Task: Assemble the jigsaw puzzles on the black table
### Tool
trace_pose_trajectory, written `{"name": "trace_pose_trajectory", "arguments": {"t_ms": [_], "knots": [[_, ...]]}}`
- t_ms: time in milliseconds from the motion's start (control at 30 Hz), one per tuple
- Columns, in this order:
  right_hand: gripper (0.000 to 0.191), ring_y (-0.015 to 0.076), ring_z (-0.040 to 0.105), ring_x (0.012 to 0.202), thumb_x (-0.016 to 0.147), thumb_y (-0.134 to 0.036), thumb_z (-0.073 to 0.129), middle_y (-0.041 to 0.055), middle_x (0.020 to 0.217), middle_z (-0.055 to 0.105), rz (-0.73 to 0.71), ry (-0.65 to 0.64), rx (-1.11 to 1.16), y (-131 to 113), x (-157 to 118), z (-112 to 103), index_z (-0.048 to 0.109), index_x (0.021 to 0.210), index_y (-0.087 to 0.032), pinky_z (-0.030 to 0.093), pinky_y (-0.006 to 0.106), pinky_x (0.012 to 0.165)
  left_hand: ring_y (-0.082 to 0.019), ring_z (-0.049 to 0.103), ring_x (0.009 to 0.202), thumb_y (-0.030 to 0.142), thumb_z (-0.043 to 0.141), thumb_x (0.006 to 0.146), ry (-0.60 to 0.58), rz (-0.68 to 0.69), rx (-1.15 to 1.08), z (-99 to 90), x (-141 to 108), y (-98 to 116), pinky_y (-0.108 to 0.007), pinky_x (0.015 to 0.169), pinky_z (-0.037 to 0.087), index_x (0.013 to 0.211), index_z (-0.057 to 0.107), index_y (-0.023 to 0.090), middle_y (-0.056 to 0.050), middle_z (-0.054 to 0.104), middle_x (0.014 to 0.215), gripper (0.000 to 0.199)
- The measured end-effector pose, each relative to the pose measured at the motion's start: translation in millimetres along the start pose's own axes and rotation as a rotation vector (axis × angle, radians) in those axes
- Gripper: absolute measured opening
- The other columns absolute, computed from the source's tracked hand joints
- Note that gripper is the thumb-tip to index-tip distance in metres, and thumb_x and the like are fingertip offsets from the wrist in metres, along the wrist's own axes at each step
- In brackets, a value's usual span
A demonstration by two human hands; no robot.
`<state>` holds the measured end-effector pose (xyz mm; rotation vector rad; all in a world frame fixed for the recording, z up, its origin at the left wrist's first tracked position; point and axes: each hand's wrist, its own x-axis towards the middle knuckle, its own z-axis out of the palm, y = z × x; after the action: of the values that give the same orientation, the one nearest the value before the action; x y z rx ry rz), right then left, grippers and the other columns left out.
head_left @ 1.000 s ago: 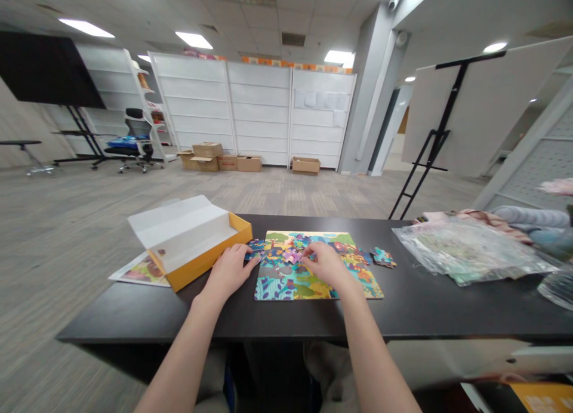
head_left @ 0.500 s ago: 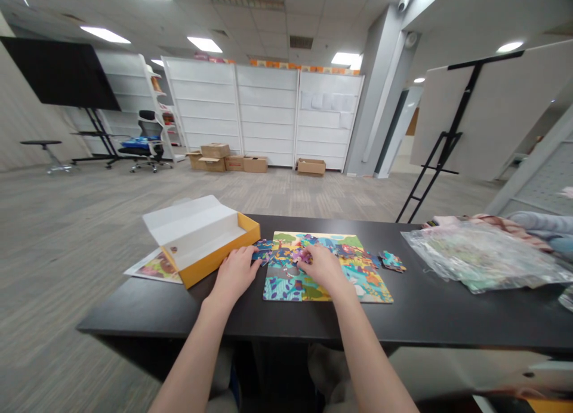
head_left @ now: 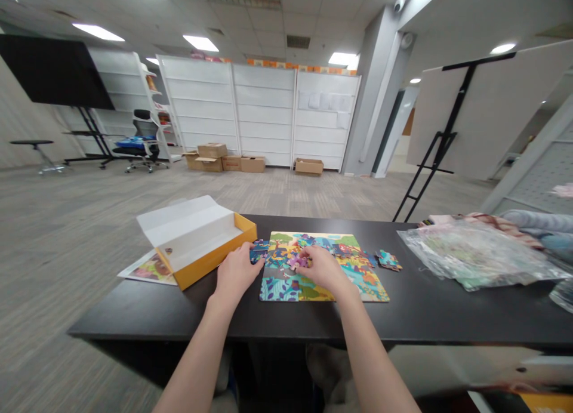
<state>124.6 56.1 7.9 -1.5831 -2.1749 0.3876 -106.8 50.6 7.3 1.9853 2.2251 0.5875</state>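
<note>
A colourful jigsaw picture point(head_left: 313, 291) lies flat on the black table point(head_left: 286, 324). Over its left middle, my right hand point(head_left: 321, 268) pinches a purple puzzle piece point(head_left: 297, 262) between thumb and fingers. My left hand point(head_left: 240, 268) rests at the picture's left edge, its thumb and fingers apart, beside dark blue pieces point(head_left: 258, 251) that it partly covers. More pieces point(head_left: 388, 259) sit just off the picture's right side.
An open yellow box point(head_left: 203, 259) with a white lid stands at the left, partly on a printed sheet point(head_left: 150, 270). Clear plastic bags point(head_left: 474, 255) and folded cloths point(head_left: 523, 225) lie at the right. Beyond the table stands an easel point(head_left: 441, 144).
My right hand has shifted slightly with the purple piece, which now shows more fully. My left thumb sits a little closer to the picture. The whole view has moved slightly.
</note>
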Motion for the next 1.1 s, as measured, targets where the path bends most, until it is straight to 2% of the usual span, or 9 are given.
{"name": "trace_pose_trajectory", "arguments": {"t_ms": [200,333,400,500,600,767,867,933,1100], "knots": [[0.024,0.0207,0.061,0.094,0.081,-0.034,0.073,0.0055,0.099,0.066,-0.015,-0.022,0.006,4,-2,-1,0.068,0.098,-0.019,0.043,0.029,0.083,-0.025,0.070,0.104,0.043,0.068,0.082,0.010,0.012,-0.173,0.2,-3,-18,-0.033,0.089,0.054,0.113,0.062,0.023,-0.007,0.075,0.111,0.037],[0.023,0.0202,0.062,0.089,0.083,-0.039,0.072,0.0064,0.099,0.067,-0.018,0.015,0.060,0,-4,-5,0.069,0.095,-0.019,0.045,0.031,0.083,-0.027,0.070,0.103,0.040,0.067,0.082,0.081,0.064,-0.187,-7.2,-9,-24,-0.036,0.089,0.054,0.112,0.062,0.022,-0.007,0.074,0.111,0.036],[0.021,0.0186,0.062,0.082,0.088,-0.040,0.065,0.0056,0.093,0.068,-0.027,0.027,0.164,-3,-4,-7,0.068,0.090,-0.019,0.047,0.031,0.079,-0.025,0.070,0.101,0.037,0.066,0.082,0.123,0.169,-0.227,-11.8,-13,-22,-0.036,0.089,0.055,0.114,0.062,0.021,-0.007,0.072,0.112,0.035],[0.024,0.0154,0.063,0.072,0.093,-0.043,0.056,0.0026,0.083,0.068,-0.066,-0.036,0.485,-10,-2,-7,0.064,0.090,-0.020,0.049,0.028,0.070,-0.023,0.066,0.110,0.031,0.065,0.083,0.153,0.438,-0.353,-16.4,-22,-10,-0.033,0.096,0.053,0.120,0.060,0.021,-0.007,0.068,0.122,0.038],[0.030,0.0137,0.061,0.067,0.086,-0.047,0.062,-0.0008,0.079,0.065,-0.088,-0.095,0.760,-14,-2,-5,0.060,0.099,-0.021,0.049,0.026,0.064,-0.023,0.060,0.122,0.030,0.065,0.086,0.150,0.637,-0.426,-16.5,-31,6,-0.034,0.103,0.050,0.122,0.058,0.022,-0.008,0.065,0.128,0.037],[0.035,0.0121,0.058,0.060,0.076,-0.040,0.071,-0.0057,0.067,0.060,-0.080,-0.125,0.814,-7,-4,-8,0.057,0.101,-0.021,0.046,0.026,0.062,-0.024,0.059,0.125,0.031,0.067,0.088,0.092,0.681,-0.444,-7.4,-35,24,-0.038,0.108,0.048,0.127,0.056,0.023,-0.009,0.063,0.132,0.041],[0.036,0.0135,0.060,0.061,0.075,-0.042,0.070,-0.0040,0.068,0.063,-0.053,-0.068,0.747,9,-4,-19,0.058,0.101,-0.020,0.046,0.026,0.062,-0.025,0.056,0.129,0.029,0.066,0.089,0.052,0.667,-0.383,-0.8,-33,25,-0.039,0.110,0.045,0.133,0.053,0.024,-0.009,0.059,0.138,0.046],[0.039,0.0144,0.061,0.062,0.074,-0.045,0.070,-0.0017,0.070,0.066,-0.003,0.034,0.669,28,1,-33,0.059,0.101,-0.020,0.044,0.026,0.059,-0.025,0.055,0.130,0.028,0.064,0.089,0.014,0.629,-0.305,0.9,-30,23,-0.040,0.110,0.045,0.132,0.053,0.025,-0.009,0.059,0.139,0.044],[0.045,0.0156,0.060,0.058,0.069,-0.047,0.072,0.0060,0.075,0.074,0.198,0.338,0.482,102,28,-76,0.063,0.100,-0.017,0.042,0.025,0.053,-0.028,0.056,0.125,0.027,0.062,0.090,0.000,0.423,-0.147,-4.7,-22,13,-0.041,0.103,0.049,0.124,0.060,0.022,-0.010,0.064,0.132,0.035]]}}
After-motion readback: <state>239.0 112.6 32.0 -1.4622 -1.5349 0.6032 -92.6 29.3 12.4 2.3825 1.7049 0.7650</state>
